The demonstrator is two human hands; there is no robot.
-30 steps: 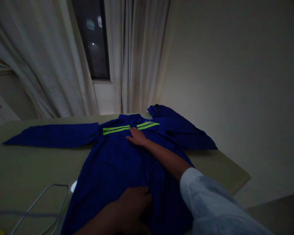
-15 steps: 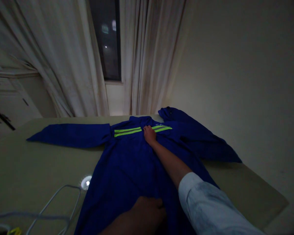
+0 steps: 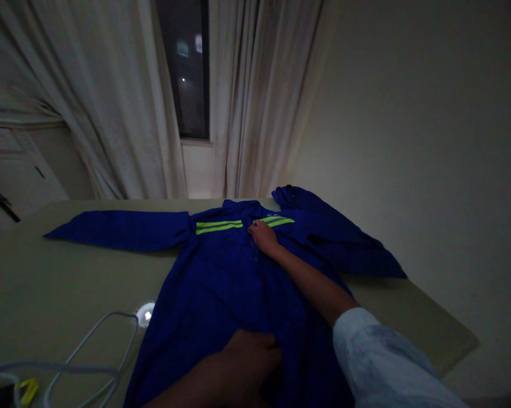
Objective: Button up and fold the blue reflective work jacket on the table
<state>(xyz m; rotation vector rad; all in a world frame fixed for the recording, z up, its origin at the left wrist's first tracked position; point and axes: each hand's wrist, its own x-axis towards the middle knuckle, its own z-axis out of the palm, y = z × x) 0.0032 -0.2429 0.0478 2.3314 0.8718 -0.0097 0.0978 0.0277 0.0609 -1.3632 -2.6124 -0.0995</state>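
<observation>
A blue work jacket (image 3: 221, 283) with two neon green stripes (image 3: 219, 226) across the chest lies spread on a pale table (image 3: 47, 283). Its left sleeve (image 3: 119, 229) stretches out flat; the right sleeve (image 3: 340, 235) lies rumpled toward the wall. My right hand (image 3: 264, 237) rests flat on the chest by the front opening, fingers stretched toward the stripes. My left hand (image 3: 249, 357) presses on the lower front of the jacket, fingers curled on the fabric; the dim light hides whether they pinch it.
A white cable (image 3: 85, 351) loops across the near left of the table beside a small round white object (image 3: 145, 313). A yellow item (image 3: 26, 390) lies at the bottom left edge. Curtains (image 3: 119, 102) and a dark window (image 3: 190, 68) stand behind; the table's right corner (image 3: 468, 340) is close.
My right hand drew back slightly from the green stripes toward me along the front opening. The left hand stayed on the lower front. The view shifted a little.
</observation>
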